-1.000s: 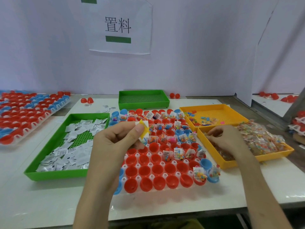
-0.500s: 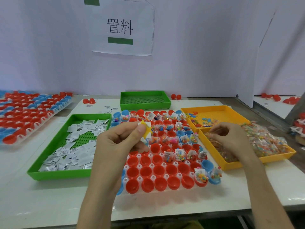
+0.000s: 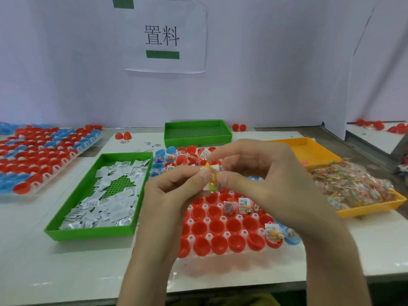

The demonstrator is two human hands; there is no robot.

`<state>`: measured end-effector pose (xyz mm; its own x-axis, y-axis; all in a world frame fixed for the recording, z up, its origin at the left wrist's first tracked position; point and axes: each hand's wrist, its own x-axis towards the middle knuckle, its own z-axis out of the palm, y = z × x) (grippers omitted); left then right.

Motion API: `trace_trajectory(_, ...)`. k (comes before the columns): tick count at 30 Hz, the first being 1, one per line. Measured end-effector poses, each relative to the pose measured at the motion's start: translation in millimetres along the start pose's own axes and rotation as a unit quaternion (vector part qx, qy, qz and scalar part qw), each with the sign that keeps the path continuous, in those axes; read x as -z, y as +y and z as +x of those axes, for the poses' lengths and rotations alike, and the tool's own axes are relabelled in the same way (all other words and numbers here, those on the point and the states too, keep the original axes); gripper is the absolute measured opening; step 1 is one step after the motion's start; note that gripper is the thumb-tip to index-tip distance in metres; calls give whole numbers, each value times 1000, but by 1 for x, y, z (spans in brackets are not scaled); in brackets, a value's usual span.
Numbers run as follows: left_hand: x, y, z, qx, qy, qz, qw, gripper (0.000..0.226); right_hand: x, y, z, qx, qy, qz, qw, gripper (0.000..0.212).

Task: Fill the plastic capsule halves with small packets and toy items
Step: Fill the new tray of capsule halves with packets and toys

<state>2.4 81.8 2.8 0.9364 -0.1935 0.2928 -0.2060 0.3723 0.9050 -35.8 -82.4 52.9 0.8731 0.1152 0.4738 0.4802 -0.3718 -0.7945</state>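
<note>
Head view: with left hand (image 3: pixel 174 191) and right hand (image 3: pixel 267 173) both pinching the packet bundle (image 3: pixel 212 178) above the capsule tray (image 3: pixel 242 253), fold compactly, then seat squarely in an empty red capsule half (image 3: pixel 217 226).

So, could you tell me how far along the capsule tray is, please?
Done: the far rows of the capsule tray already hold packets. In hand: the left hand and right hand pinch a packet bundle above it. Left: most near red halves sit empty.
</note>
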Motion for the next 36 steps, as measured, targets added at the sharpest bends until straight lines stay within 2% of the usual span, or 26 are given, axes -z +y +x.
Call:
trace_trajectory(3, 1, 2, 1, 17, -14, -23, 999, 12, -8, 2, -1, -1, 31, 21, 999, 30)
trace_trajectory(6, 3, 2, 2, 25, -16, -15, 999, 21, -13, 7, -1, 0, 58, 21, 998, 30)
trace_trajectory(12, 6, 3, 3, -30, -24, 73, 997, 22, -21, 11, 3, 8, 109, 18, 994, 26)
trace_trajectory(17, 7, -2, 3, -79, 2, 162, 984, 14, -21, 20, 2, -25, 64, 3, 998, 33)
trace_trajectory(22, 9, -6, 6, -114, -3, 237, 965, 21, -16, 28, 0, -61, 37, -11, 997, 21)
trace_trajectory(26, 10, -10, 6, -128, -10, 275, 953, 50, -15, 35, -1, -69, 21, -20, 997, 18)
trace_trajectory(29, 15, -15, 7, -121, -53, 302, 944, 66, -12, 42, -2, -73, 5, -53, 996, 9)
trace_trajectory(33, 22, -29, 10, -61, -72, 435, 896, 87, -13, 54, -2, -103, 30, -147, 983, 14)
trace_trajectory(36, 19, -39, 13, -44, -61, 478, 875, 91, -17, 64, 0, -116, 31, -193, 974, 22)
